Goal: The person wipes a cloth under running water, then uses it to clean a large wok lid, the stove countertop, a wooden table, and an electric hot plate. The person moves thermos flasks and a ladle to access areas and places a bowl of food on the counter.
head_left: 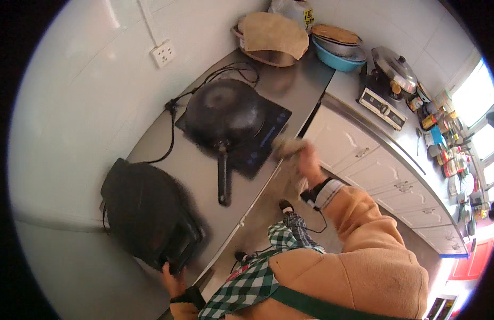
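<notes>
On the metal counter at the left sits a black, round-cornered electric griddle (pixel 143 210) with its lid down. My left hand (pixel 173 281) has its fingers and thumb on the griddle's front handle. My right hand (pixel 310 161) is closed on a crumpled beige cloth (pixel 287 147), held at the counter's front edge and blurred by motion. Just left of the cloth is a flat black induction cooktop (pixel 265 141). A dark frying pan (pixel 225 114) rests on that cooktop, its black handle towards me.
A black cord (pixel 172 128) runs along the wall below a socket (pixel 163 53). Behind stand a cloth-covered basin (pixel 273 37) and a blue basin (pixel 337 58). On the right counter are a gas stove (pixel 383 106), a lidded pot (pixel 393 66) and several jars (pixel 449 154), above white cabinets (pixel 359 152).
</notes>
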Demonstrator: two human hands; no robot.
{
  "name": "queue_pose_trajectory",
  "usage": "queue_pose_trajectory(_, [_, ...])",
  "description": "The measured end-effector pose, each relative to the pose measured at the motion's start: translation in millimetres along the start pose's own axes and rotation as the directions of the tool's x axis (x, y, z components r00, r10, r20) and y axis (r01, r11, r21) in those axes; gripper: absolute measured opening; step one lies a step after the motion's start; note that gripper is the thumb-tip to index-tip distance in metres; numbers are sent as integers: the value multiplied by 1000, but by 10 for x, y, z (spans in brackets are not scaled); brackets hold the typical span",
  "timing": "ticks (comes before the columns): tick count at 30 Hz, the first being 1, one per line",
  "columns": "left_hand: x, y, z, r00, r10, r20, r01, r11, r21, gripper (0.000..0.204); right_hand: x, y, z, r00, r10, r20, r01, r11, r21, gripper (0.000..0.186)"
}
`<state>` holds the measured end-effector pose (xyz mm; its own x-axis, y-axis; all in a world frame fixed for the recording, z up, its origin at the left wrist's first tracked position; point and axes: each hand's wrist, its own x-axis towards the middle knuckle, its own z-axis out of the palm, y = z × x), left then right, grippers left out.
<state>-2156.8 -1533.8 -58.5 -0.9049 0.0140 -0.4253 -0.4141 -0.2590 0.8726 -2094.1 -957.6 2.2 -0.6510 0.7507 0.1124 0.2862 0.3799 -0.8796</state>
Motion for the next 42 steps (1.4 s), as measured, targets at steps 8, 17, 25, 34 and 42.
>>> queue_pose_trajectory(8, [-119,-7,-315,669,740,-69,-138,214,967,39,2281,914,-390,934,-350,65,353,885,-305,37])
queue_pose_trajectory(17, [5,-160,3079,943,282,-176,-151,835,529,58,3469,945,112,290,-543,788,941,312,-132,58])
queue_pose_trajectory(25, [520,-169,4031,990,125,-68,-25,622,783,69,4432,1501,-328,697,-469,542,717,475,-510,60])
queue_pose_trajectory(34, [602,-150,4175,978,193,76,-169,525,834,65,5618,2252,-976,982,-87,167,172,51,-984,64])
queue_pose_trajectory(42, [821,-74,4171,988,146,51,-123,544,830,42,4216,1870,-646,740,-503,447,665,446,-598,54])
